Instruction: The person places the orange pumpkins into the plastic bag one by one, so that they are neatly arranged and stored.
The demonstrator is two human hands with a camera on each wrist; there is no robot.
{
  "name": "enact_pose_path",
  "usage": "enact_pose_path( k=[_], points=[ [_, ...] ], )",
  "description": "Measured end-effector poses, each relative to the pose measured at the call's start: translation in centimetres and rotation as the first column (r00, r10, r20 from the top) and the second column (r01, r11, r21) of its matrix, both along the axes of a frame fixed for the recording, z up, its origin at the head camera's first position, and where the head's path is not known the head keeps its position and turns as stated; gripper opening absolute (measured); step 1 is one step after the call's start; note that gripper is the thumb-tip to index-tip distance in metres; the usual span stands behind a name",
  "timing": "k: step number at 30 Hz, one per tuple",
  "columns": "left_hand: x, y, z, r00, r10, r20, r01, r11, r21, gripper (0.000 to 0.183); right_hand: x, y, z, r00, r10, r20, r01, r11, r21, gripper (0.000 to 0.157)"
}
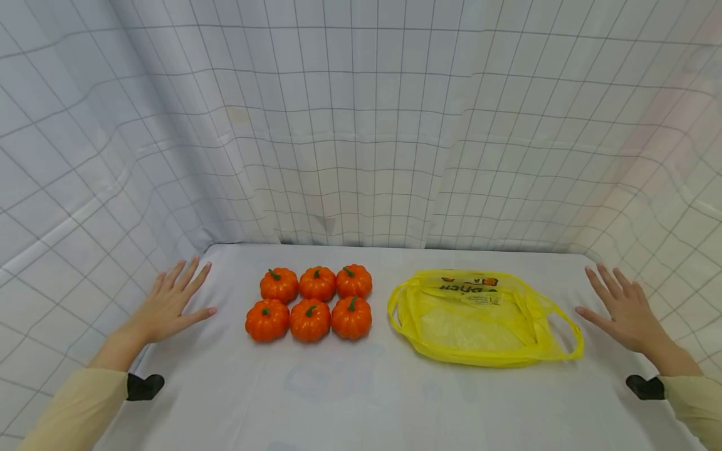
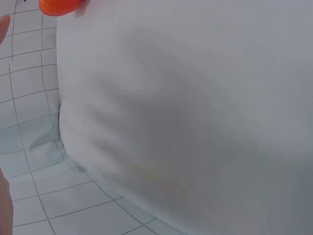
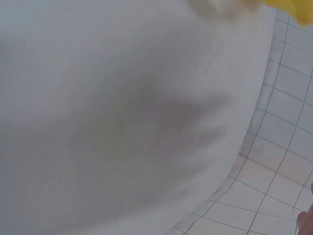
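My left hand (image 1: 168,305) is held over the left side of the table, fingers spread and holding nothing. To its right, several small orange pumpkins (image 1: 309,320) with green stems sit close together in two rows. A yellow plastic bag (image 1: 541,354) with loop handles lies right of them, its mouth facing up and dark print on its inner back side. Beyond the bag's right handle is my right hand (image 1: 630,314), likewise spread and holding nothing. In the left wrist view one pumpkin (image 2: 59,6) shows at the top; in the right wrist view a yellow bit of the bag (image 3: 297,9) does.
A white cloth covers the table (image 1: 316,401). White curtains with a dark grid (image 1: 361,138) hang behind it and along both sides. Each wrist carries a black strap piece, the left one (image 1: 145,387) and the right one (image 1: 645,387). Hand shadows fall on the cloth.
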State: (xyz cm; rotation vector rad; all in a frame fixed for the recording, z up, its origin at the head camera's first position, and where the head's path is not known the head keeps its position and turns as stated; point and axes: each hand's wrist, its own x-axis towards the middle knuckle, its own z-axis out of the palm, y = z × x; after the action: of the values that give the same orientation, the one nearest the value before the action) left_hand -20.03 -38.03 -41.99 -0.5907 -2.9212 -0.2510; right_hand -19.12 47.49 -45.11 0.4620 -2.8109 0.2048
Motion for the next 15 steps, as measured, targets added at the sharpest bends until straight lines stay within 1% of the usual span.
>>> enact_pose_path(
  k=[4,6,8,10,12,15],
  points=[
    [0.1,0.2,-0.2,1.000,-0.006,-0.011,0.006,1.000,0.004,0.092,0.2,-0.5,-0.2,1.000,0.027,-0.011,-0.027,0.998,-0.059,0.085],
    [0.1,0.3,-0.2,1.000,-0.011,-0.017,0.011,1.000,0.012,0.092,0.3,-0.9,-0.2,0.999,0.039,-0.010,-0.040,0.993,-0.114,0.083],
    [0.1,0.4,-0.2,0.999,-0.023,-0.029,0.024,0.999,0.034,0.091,0.3,-1.2,-0.2,0.999,0.051,0.003,-0.049,0.981,-0.190,0.082],
    [0.1,0.6,-0.2,0.998,-0.041,-0.046,0.043,0.997,0.058,0.091,0.4,-1.6,-0.1,0.998,0.059,0.035,-0.048,0.961,-0.273,0.080],
    [0.2,0.9,-0.3,0.997,-0.058,-0.060,0.063,0.994,0.086,0.090,0.5,-1.9,-0.1,0.994,0.067,0.084,-0.032,0.929,-0.368,0.078],
    [0.3,1.4,-0.5,0.994,-0.074,-0.078,0.083,0.990,0.117,0.089,0.6,-2.3,-0.3,0.989,0.089,0.116,-0.027,0.890,-0.456,0.075]
  ],
)
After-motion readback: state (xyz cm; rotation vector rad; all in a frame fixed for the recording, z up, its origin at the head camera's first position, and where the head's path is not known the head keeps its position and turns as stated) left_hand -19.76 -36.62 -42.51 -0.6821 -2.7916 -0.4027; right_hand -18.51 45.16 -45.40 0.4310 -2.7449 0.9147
